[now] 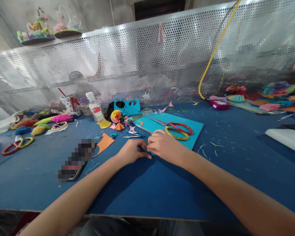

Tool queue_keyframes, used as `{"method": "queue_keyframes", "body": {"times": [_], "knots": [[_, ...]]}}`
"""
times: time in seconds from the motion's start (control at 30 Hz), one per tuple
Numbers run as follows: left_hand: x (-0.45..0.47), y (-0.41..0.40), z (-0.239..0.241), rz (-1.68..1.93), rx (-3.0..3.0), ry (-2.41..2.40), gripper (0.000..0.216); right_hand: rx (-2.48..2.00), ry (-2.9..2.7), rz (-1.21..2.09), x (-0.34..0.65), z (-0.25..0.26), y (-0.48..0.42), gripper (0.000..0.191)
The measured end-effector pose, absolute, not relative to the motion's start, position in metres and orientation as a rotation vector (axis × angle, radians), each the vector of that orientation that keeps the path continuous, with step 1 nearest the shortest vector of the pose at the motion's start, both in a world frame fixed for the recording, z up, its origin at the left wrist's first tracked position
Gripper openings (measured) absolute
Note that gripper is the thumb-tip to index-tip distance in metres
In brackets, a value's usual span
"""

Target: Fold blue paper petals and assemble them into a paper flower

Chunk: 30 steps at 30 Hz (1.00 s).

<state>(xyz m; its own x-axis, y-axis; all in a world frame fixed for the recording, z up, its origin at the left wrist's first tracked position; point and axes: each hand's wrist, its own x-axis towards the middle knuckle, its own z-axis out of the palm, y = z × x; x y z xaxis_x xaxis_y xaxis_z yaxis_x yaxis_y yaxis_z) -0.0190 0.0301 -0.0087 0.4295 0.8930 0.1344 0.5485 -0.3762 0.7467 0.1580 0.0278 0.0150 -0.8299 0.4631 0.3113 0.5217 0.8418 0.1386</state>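
Note:
My left hand and my right hand meet above the middle of the table, fingertips bent inward and pinched together. Between them a small piece of blue paper partly shows; fingers cover the rest. Just beyond my right hand lies a stack of blue paper sheets. Scissors with one red and one yellow handle rest on it, blades pointing left. Left of my hands are a cut orange paper and a phone, its screen blurred out.
Behind stand a glue bottle, a lidded cup, a paper flower and a blue paper with cut holes. Second scissors lie far left. A perforated metal panel borders the back. A white object lies right.

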Motion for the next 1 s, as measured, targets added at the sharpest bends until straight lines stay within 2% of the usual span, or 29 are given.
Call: {"method": "queue_keyframes", "body": {"times": [0.33,0.53,0.63,0.8,0.87,1.0], "knots": [[-0.017,0.031,-0.016,0.668,2.053,1.255,0.034,-0.839,-2.714,-0.327,0.154,0.013,0.026,0.019],[-0.019,0.032,-0.009,0.828,1.993,1.231,0.030,-0.911,-2.531,-0.226,0.157,0.015,0.024,0.019],[-0.022,0.031,0.001,1.036,1.923,1.242,0.026,-0.927,-2.228,0.055,0.160,0.022,0.024,0.027],[-0.026,0.027,0.013,1.251,1.810,1.185,0.019,-0.840,-1.840,0.662,0.159,0.022,0.024,0.025],[-0.026,0.026,0.014,1.261,1.787,1.139,0.017,-0.783,-1.881,0.778,0.157,0.020,0.023,0.028],[-0.025,0.026,0.015,1.259,1.736,1.057,0.018,-0.700,-1.983,0.777,0.155,0.017,0.021,0.037]]}}
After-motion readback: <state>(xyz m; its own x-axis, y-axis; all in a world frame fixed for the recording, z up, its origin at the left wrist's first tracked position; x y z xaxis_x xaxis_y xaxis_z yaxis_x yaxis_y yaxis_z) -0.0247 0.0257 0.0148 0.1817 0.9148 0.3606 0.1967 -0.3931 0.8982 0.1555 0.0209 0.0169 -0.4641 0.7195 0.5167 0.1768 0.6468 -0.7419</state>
